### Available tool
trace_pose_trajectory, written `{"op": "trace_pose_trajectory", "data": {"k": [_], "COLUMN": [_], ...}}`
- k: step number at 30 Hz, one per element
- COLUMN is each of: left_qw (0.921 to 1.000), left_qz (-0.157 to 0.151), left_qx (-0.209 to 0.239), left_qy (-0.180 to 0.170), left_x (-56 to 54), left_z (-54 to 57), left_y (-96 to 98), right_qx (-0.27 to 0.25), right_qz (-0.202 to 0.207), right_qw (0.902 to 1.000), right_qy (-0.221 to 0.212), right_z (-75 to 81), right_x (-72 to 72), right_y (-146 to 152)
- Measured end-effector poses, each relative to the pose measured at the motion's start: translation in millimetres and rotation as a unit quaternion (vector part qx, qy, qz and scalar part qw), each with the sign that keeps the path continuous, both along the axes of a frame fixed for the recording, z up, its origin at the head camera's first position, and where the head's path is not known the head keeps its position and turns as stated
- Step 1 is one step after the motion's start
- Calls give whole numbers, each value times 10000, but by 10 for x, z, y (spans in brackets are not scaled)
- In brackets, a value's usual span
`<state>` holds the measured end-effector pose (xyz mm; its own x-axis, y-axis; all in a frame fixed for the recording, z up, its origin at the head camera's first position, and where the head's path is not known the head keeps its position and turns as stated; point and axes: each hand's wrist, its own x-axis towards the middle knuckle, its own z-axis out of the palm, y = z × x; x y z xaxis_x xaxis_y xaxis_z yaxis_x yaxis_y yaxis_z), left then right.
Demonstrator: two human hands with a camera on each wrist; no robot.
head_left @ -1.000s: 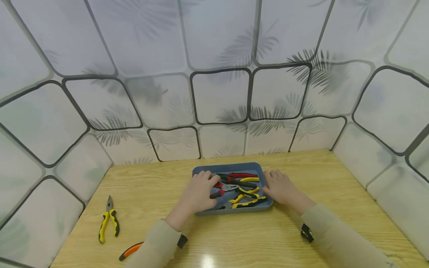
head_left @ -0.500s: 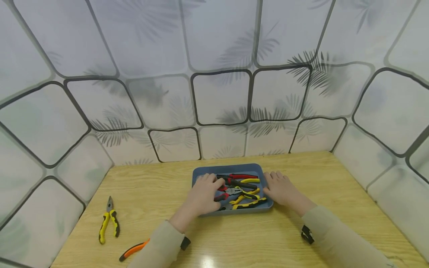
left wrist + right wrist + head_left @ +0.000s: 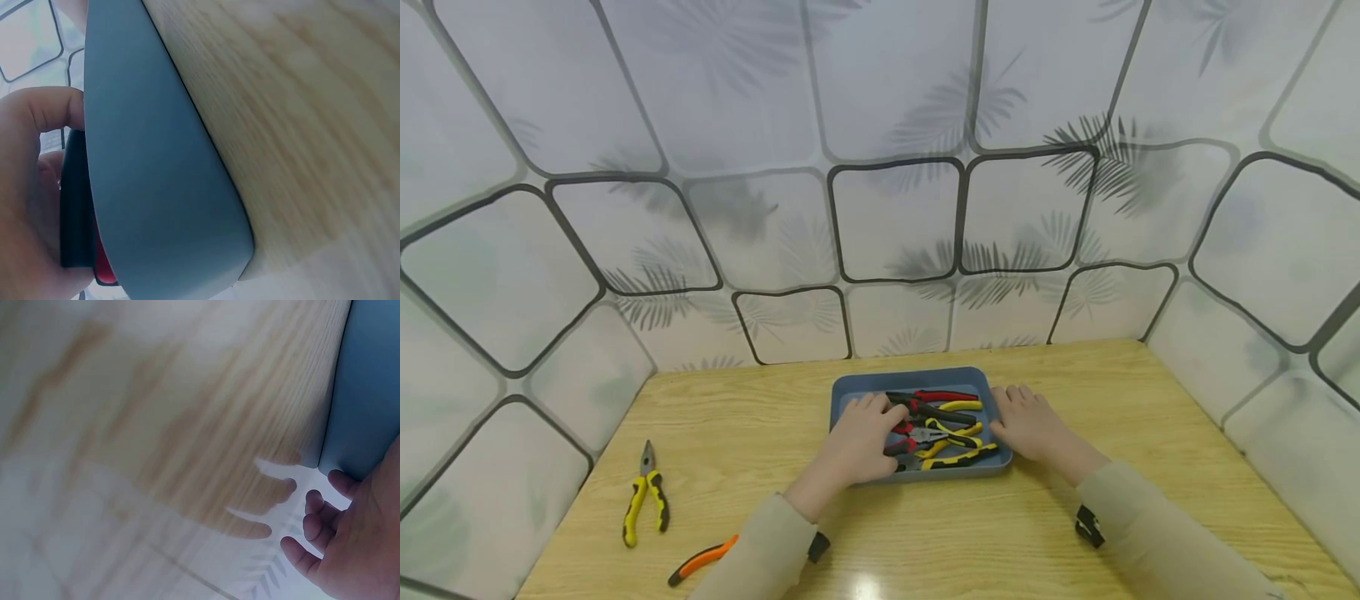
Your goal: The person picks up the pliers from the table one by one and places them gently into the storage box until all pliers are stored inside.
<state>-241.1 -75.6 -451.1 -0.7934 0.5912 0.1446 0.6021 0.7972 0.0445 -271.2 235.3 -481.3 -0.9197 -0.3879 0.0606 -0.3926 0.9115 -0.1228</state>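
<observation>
Yellow-handled pliers (image 3: pixel 643 497) and an orange-handled tool (image 3: pixel 702 560) are lying on the wooden table (image 3: pixel 1150 433) at far left. In the blue tray (image 3: pixel 850 392) at mid-table, red-handled pliers (image 3: pixel 901 445) are being gripped by the curled fingers of the left hand (image 3: pixel 859 442). The tray's right wall is being touched by the right hand (image 3: pixel 1032 422), fingers straight and slightly spread.

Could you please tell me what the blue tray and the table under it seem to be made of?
Tray: probably moulded plastic, matte; uniform grey-blue, rounded corners and a smooth seamless wall in the left wrist view.
Table: wood or wood-look laminate, I cannot tell which; pale grain lines, with a glossy light reflection near the front edge.
</observation>
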Motion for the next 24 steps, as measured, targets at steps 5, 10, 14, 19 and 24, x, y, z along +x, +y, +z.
{"op": "trace_pose_trajectory", "data": {"k": [5, 10, 14, 19, 24], "left_qw": [9999, 9994, 9990, 9991, 9988], "left_qz": [43, -55, -149, -194, -230], "left_qx": [59, 104, 148, 196, 422], "left_qy": [-133, -312, -406, -309, -37], "left_x": [-5, -14, -20, -9, -13], "left_z": [-14, -28, -40, -32, 10], "left_y": [4, 13, 25, 23, -8], "right_qx": [2, -44, -51, -72, -87], "right_qz": [73, 63, 71, 92, 45], "right_qw": [9999, 10000, 10000, 9999, 10000], "right_qy": [112, 63, 28, 12, -5], "right_z": [-15, -49, -18, -4, 13], "right_x": [-1, -16, 3, 16, 16], "right_y": [13, 37, 23, 7, -7]}}
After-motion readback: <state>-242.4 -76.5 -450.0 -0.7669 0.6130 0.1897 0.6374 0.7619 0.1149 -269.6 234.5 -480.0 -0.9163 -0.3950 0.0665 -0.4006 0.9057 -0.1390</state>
